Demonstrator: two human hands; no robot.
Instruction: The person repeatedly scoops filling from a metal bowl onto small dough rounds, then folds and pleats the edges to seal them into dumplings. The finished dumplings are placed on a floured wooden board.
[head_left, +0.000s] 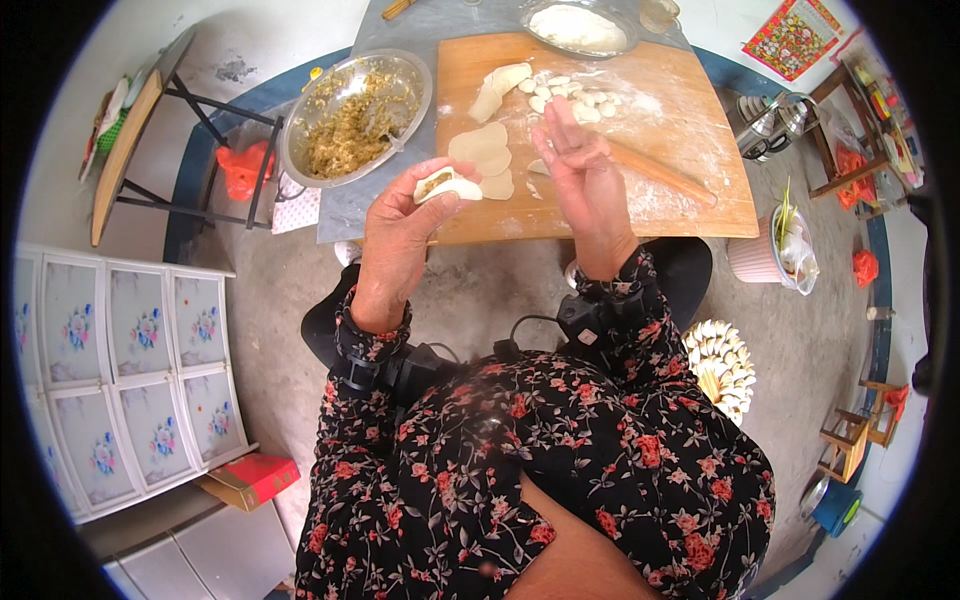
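My left hand (401, 232) pinches a partly folded dumpling (457, 189) between thumb and fingers, with filling showing at its open side. Slightly blurred, my right hand (589, 184) is raised over the wooden board (555, 225); I see nothing in it, and its fingers are apart. Flat round dough wrappers (484, 154) overlap on the board between the two hands. Behind the right hand lies a wooden rolling pin (664, 174). Small cut dough pieces (604, 101) and a longer dough strip (499, 90) rest farther back among loose flour.
Left of the board stands a metal bowl of filling (349, 120), and a bowl of flour (577, 30) sits at the back. On the floor to my right is a round tray of dumplings (720, 367). A pink bin (754, 251) stands beyond the board's right corner.
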